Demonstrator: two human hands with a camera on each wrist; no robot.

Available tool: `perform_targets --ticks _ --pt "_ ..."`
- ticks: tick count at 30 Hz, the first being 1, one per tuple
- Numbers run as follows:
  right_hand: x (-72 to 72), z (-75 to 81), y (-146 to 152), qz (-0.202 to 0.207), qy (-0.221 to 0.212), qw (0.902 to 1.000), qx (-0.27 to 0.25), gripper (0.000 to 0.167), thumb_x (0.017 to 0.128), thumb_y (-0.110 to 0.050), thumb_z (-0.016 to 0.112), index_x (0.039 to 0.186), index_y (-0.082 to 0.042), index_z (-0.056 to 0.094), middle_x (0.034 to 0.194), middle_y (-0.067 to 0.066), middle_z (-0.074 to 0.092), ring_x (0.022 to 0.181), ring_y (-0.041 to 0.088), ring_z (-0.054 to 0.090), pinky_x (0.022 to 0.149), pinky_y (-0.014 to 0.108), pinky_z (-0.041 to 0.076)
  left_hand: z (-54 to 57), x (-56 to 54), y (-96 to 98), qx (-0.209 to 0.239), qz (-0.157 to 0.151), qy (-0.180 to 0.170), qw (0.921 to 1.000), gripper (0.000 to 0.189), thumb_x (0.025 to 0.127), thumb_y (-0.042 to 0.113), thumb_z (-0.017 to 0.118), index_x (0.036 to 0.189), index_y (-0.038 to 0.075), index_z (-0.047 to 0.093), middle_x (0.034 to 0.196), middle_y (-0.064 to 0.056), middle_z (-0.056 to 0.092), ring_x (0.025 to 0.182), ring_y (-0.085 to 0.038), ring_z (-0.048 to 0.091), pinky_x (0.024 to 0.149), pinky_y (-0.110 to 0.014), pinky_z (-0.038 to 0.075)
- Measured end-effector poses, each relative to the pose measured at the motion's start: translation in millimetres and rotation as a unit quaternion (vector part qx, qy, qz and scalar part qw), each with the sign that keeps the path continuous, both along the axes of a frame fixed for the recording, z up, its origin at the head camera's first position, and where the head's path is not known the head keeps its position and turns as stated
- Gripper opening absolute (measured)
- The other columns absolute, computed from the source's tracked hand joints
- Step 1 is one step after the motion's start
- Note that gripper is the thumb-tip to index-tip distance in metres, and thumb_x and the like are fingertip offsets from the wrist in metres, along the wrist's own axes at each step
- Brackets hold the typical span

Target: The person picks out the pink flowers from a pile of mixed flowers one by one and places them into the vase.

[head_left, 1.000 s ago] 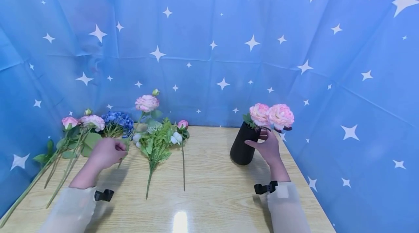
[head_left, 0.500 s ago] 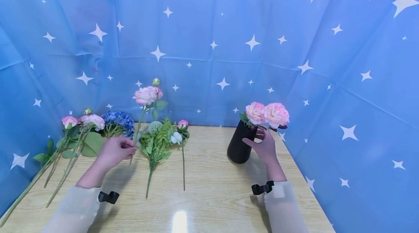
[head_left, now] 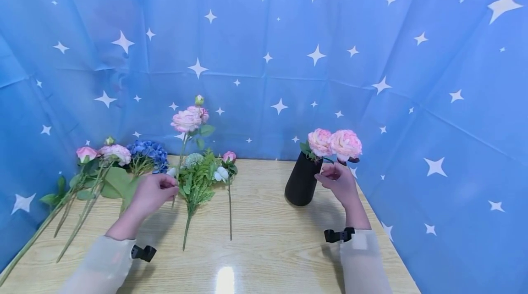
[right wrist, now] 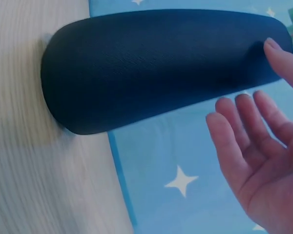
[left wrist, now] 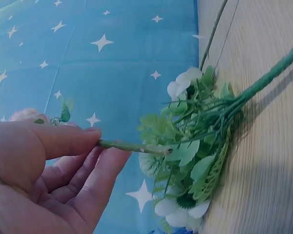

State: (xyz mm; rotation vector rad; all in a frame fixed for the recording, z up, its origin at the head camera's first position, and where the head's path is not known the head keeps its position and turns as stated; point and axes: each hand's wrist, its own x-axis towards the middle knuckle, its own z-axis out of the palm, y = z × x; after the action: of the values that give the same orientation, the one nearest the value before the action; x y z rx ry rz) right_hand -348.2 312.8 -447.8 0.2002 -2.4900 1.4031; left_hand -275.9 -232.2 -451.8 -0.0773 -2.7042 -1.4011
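My left hand [head_left: 153, 194] pinches the stem of a pink peony [head_left: 187, 120] between thumb and fingers. The bloom stands up with a small bud above it; in the left wrist view the cut end of the stem [left wrist: 134, 147] points toward the greenery. On the right, a black vase [head_left: 300, 183] stands on the table and holds two pink peonies [head_left: 345, 144]. Beside its upper part is my right hand [head_left: 340, 185], fingers loosely bent. In the right wrist view the thumb overlaps the vase [right wrist: 151, 68] near its mouth, while the other fingers are apart from it.
A green spray with white flowers [head_left: 195, 185] lies mid-left on the wooden table [head_left: 264, 239], with a single pink bud [head_left: 229, 157] on a thin stem beside it. Blue hydrangea [head_left: 149, 154] and several pink flowers [head_left: 115, 153] lie farther left. A starry blue curtain [head_left: 243, 32] closes the back.
My left hand has moved right and lifted the peony higher. The vase has shifted slightly left and stands more upright, and my right hand has loosened away from it.
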Motion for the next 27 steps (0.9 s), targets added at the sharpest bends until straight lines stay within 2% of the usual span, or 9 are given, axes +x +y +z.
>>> perform_targets --ticks 3,7,10,12,15,17,21,23,27 --pt "2.8 2.6 4.8 0.016 -0.017 0.9997 -0.005 0.032 0.097 -0.019 0.08 0.115 0.004 0.066 0.099 0.012 0.07 0.082 0.005 0.069 0.071 0.024 0.063 -0.9 -0.7 4.4 -0.003 0.002 0.005 1.0 0.019 0.097 0.009 0.073 0.11 -0.003 0.072 0.097 -0.015 0.076 0.079 -0.016 0.073 0.069 -0.029 0.062" --pt "5.7 5.3 11.1 0.065 -0.06 0.996 0.01 0.024 0.099 -0.014 0.077 0.112 0.004 0.07 0.098 0.018 0.072 0.084 0.016 0.072 0.072 0.029 0.066 -3.1 -1.7 9.3 -0.004 0.009 0.022 0.9997 0.015 0.097 0.01 0.074 0.107 -0.001 0.074 0.095 -0.013 0.078 0.078 -0.014 0.07 0.067 -0.025 0.059" --pt "8.0 8.1 12.8 0.12 -0.106 0.9861 0.044 0.023 0.1 -0.015 0.076 0.112 0.004 0.074 0.1 0.018 0.075 0.086 0.025 0.074 0.074 0.033 0.066 -3.9 -1.5 14.5 0.004 0.003 0.026 0.9997 0.014 0.097 0.01 0.074 0.106 -0.001 0.074 0.094 -0.012 0.078 0.078 -0.014 0.071 0.066 -0.025 0.059" --pt "10.3 11.1 10.3 0.155 -0.128 0.9772 0.069 0.026 0.1 -0.018 0.075 0.113 0.004 0.075 0.1 0.016 0.077 0.087 0.027 0.075 0.076 0.034 0.066 -3.8 -0.3 19.3 0.013 -0.004 0.022 0.9997 0.015 0.098 0.01 0.074 0.107 -0.002 0.074 0.095 -0.013 0.078 0.078 -0.015 0.072 0.067 -0.025 0.059" --pt "14.8 15.7 -0.9 0.197 -0.14 0.9664 0.087 0.03 0.1 -0.02 0.076 0.117 0.005 0.075 0.098 0.012 0.076 0.084 0.022 0.074 0.075 0.034 0.065 -4.7 2.1 27.2 0.024 -0.012 0.016 0.9995 0.017 0.097 0.009 0.074 0.109 -0.003 0.073 0.096 -0.014 0.077 0.079 -0.016 0.073 0.069 -0.029 0.063" --pt "18.2 19.1 -11.9 0.215 -0.14 0.9625 0.088 0.033 0.099 -0.019 0.075 0.12 0.007 0.073 0.098 0.013 0.076 0.082 0.023 0.074 0.075 0.037 0.065 -6.8 3.1 32.3 0.028 -0.015 0.015 0.9994 0.018 0.097 0.009 0.075 0.11 -0.004 0.074 0.095 -0.013 0.078 0.077 -0.017 0.074 0.068 -0.03 0.063" --pt "21.3 22.1 -32.6 0.209 -0.129 0.9654 0.088 0.036 0.098 -0.02 0.077 0.124 0.005 0.073 0.099 0.013 0.077 0.084 0.033 0.075 0.075 0.038 0.064 -12.0 3.7 42.2 0.041 -0.025 0.02 0.9986 0.017 0.095 0.005 0.076 0.108 -0.005 0.074 0.093 -0.013 0.078 0.075 -0.019 0.074 0.066 -0.028 0.063" --pt "21.8 22.9 -39.4 0.197 -0.123 0.9686 0.088 0.036 0.098 -0.022 0.077 0.123 0.003 0.074 0.101 0.013 0.077 0.09 0.041 0.076 0.077 0.037 0.064 -13.1 4.8 46.6 0.048 -0.029 0.014 0.9983 0.016 0.095 0.005 0.075 0.108 -0.005 0.074 0.092 -0.013 0.078 0.076 -0.019 0.074 0.068 -0.03 0.063" --pt "23.3 24.5 -46.6 0.187 -0.121 0.9711 0.085 0.034 0.097 -0.021 0.078 0.121 0.002 0.075 0.1 0.013 0.077 0.092 0.043 0.076 0.077 0.034 0.064 -16.3 6.8 53.6 0.063 -0.035 0.003 0.9974 0.017 0.095 0.004 0.075 0.109 -0.005 0.073 0.094 -0.013 0.077 0.08 -0.022 0.075 0.072 -0.035 0.066"
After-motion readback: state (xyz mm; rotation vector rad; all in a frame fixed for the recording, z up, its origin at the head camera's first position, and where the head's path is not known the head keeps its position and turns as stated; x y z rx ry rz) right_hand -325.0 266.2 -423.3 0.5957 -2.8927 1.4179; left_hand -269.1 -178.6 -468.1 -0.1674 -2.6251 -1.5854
